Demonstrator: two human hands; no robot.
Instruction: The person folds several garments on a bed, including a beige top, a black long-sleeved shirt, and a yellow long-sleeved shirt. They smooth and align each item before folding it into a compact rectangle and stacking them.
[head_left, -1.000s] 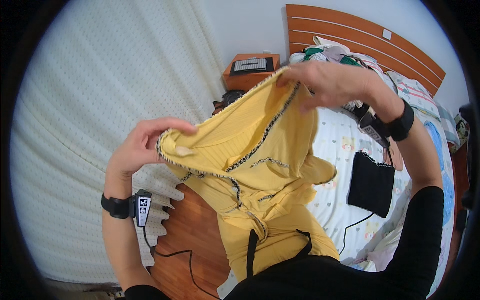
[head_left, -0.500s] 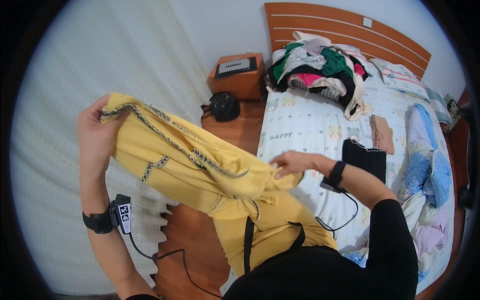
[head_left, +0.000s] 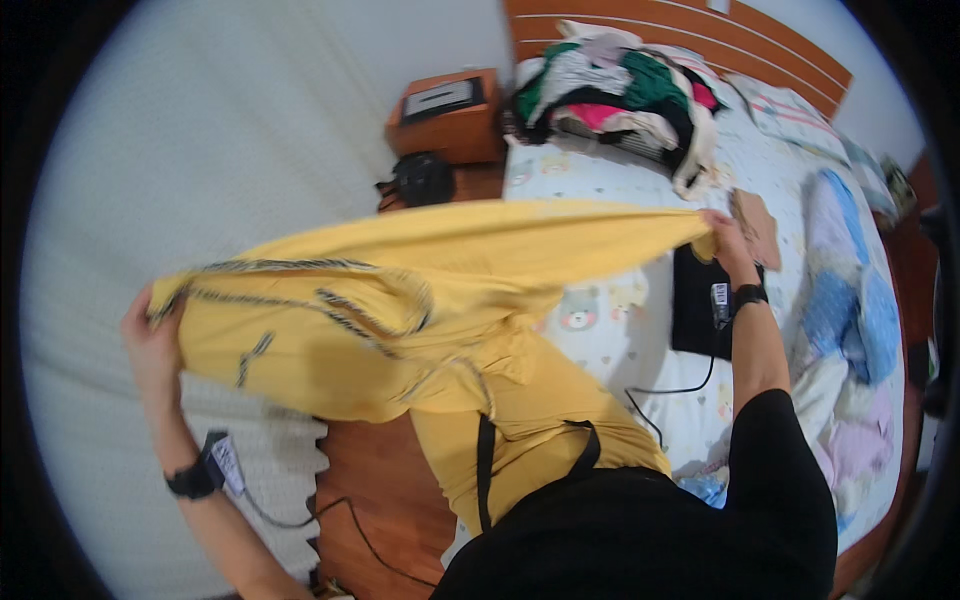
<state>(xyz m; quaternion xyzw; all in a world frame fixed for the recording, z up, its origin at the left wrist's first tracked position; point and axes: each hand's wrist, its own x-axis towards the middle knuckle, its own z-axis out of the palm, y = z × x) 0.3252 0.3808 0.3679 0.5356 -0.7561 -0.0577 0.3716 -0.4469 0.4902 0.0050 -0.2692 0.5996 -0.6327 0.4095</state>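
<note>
A yellow garment with black-and-white trim [head_left: 330, 345], perhaps a top, is stretched sideways in front of me. My left hand [head_left: 152, 340] grips its trimmed edge at the left. Far to the right, my right hand [head_left: 728, 238] is closed on another part of the cloth, over the bed. The upper part of the garment runs taut between the hands, while its lower part hangs in folds above my yellow trousers [head_left: 570, 430]. Which part of the garment each hand holds I cannot fully make out.
The bed [head_left: 600, 400] carries a heap of mixed clothes [head_left: 620, 90], a folded black garment [head_left: 690, 310], a folded tan garment [head_left: 757, 228] and rumpled blue bedding [head_left: 860, 310]. A nightstand [head_left: 450, 125] and a black bag [head_left: 422, 180] stand beyond; a white curtain [head_left: 220, 130] hangs at left.
My right hand has moved right and up, drawing out a length of the yellow cloth. My left hand has shifted slightly left and down, still holding its edge.
</note>
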